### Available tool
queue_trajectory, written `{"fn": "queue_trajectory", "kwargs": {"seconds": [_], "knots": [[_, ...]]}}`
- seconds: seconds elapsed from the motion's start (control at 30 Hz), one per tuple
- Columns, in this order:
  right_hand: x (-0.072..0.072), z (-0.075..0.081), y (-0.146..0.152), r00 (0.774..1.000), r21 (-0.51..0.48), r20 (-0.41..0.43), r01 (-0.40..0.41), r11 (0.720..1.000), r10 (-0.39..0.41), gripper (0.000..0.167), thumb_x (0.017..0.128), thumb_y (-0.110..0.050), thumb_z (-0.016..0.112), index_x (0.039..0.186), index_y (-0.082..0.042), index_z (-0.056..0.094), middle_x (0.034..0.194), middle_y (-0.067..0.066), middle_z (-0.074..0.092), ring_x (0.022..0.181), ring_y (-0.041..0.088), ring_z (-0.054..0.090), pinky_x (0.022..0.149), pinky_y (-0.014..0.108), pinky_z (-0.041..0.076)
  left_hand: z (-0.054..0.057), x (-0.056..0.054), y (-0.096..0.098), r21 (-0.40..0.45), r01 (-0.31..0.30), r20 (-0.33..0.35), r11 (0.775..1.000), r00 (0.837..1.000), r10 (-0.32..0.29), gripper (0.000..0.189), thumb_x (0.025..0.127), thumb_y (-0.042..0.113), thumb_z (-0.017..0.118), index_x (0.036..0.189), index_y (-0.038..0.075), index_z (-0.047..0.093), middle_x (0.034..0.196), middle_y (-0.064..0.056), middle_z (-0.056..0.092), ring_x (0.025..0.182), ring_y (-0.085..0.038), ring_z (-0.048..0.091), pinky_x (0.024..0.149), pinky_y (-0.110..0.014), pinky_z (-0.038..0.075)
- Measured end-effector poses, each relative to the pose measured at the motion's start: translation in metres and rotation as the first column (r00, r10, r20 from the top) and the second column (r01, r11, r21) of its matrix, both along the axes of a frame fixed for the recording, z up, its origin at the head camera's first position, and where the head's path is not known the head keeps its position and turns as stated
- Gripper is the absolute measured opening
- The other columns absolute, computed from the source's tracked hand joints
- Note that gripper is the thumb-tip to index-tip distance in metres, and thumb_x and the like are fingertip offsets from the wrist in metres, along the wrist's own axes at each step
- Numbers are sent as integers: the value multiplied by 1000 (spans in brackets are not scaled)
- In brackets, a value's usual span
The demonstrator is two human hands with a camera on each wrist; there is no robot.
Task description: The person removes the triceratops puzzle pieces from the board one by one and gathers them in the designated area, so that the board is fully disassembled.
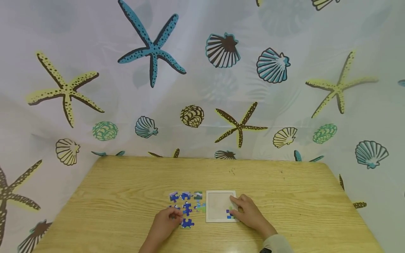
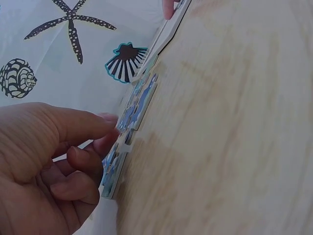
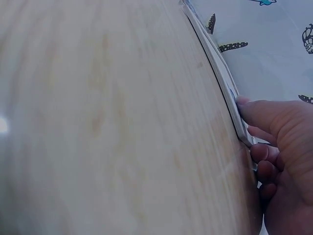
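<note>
A square white puzzle tray (image 1: 207,207) lies on the table, with a few joined blue and green puzzle pieces (image 1: 228,212) in its lower right corner. My right hand (image 1: 250,212) holds the tray's right side, the thumb over the pieces in the corner and the index finger reaching over the rim. In the right wrist view the other fingers (image 3: 266,171) curl beside the tray's edge (image 3: 225,81). Left of the tray lie several loose jigsaw pieces (image 1: 187,208). My left hand (image 1: 164,223) hovers at them, fingers loosely bent, nothing visible between thumb and index finger.
The wooden table (image 1: 284,196) spreads out around the tray and pieces. A pale curtain (image 1: 196,84) printed with starfish and shells hangs behind the table and along both sides. A watch (image 1: 265,250) shows at the right sleeve.
</note>
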State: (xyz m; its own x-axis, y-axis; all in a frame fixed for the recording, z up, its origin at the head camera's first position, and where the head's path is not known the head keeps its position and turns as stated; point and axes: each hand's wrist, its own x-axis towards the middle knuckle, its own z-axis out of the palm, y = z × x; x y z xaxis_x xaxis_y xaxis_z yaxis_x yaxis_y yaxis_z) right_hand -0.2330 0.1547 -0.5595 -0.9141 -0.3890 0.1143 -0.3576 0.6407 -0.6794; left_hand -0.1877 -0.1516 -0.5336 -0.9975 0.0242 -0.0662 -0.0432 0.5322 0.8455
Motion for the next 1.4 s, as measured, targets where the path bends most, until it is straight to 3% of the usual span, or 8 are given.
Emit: {"fn": "queue_trajectory", "kwargs": {"seconds": [0.27, 0.47, 0.6, 0.73, 0.9, 1.1, 1.27, 1.4], "knots": [[-2, 0, 1, 1000, 9, 5, 14, 1000, -14, 54, 88, -26, 67, 132, 0, 52, 81, -3, 38, 72, 11, 33, 62, 22, 30, -1, -2, 1, 11, -20, -12, 1000, 1000, 21, 5, 81, 5, 71, 86, 6, 69, 78, 0, 62, 72, -13, 54, 63, -25, 45], [-1, -1, 2, 1000, 12, 19, 18, 1000, -18, 55, 88, -28, 67, 133, 0, 51, 81, -3, 38, 73, 11, 33, 63, 23, 30, -4, -4, 3, 131, 5, 27, 991, 1000, -9, 12, 83, 10, 70, 92, 2, 68, 84, -2, 64, 78, -14, 59, 68, -26, 49], [-1, 0, 2, 1000, 18, 18, 22, 1000, -23, 55, 88, -28, 67, 133, 0, 52, 82, -4, 38, 74, 11, 33, 64, 23, 30, 0, -5, 9, 209, 49, 45, 977, 997, -59, 18, 86, 10, 68, 98, -3, 67, 87, -5, 65, 80, -15, 60, 69, -25, 50], [0, 0, 3, 1000, 18, 11, 25, 1000, -25, 54, 88, -27, 67, 132, 0, 52, 83, -4, 38, 75, 11, 33, 64, 23, 30, 6, -8, 21, 252, 89, 51, 964, 993, -105, 20, 86, 10, 67, 100, -5, 65, 86, -5, 62, 77, -14, 56, 67, -24, 49], [1, 1, 3, 1000, 15, 5, 22, 1000, -22, 54, 88, -26, 67, 132, 0, 52, 83, -4, 38, 75, 11, 33, 64, 23, 29, 10, -13, 40, 284, 183, 14, 941, 981, -195, 24, 85, 9, 67, 103, -7, 63, 87, -6, 61, 77, -14, 55, 65, -23, 48], [1, -1, 3, 1000, 7, -3, 19, 1000, -19, 54, 88, -27, 67, 132, 0, 52, 82, -3, 38, 74, 10, 32, 64, 23, 29, 4, -20, 67, 265, 239, 29, 934, 966, -256, 20, 85, 9, 67, 100, -3, 65, 81, -1, 59, 72, -14, 54, 62, -24, 47], [-1, -2, 3, 1000, 2, -7, 17, 1000, -17, 54, 88, -28, 67, 132, -1, 52, 82, -3, 38, 72, 10, 32, 63, 23, 29, 0, -21, 88, 308, 261, 50, 915, 956, -289, 19, 85, 8, 67, 100, -2, 64, 80, -2, 60, 72, -13, 56, 64, -26, 48], [-1, -1, 2, 1000, -9, -23, 14, 1000, -14, 49, 90, -24, 65, 131, 0, 53, 81, -3, 40, 71, 9, 33, 63, 22, 31, -4, -23, 103, 299, 279, 27, 913, 953, -300, 20, 84, 7, 67, 102, -2, 64, 79, -3, 61, 71, -12, 58, 64, -24, 48]]}}
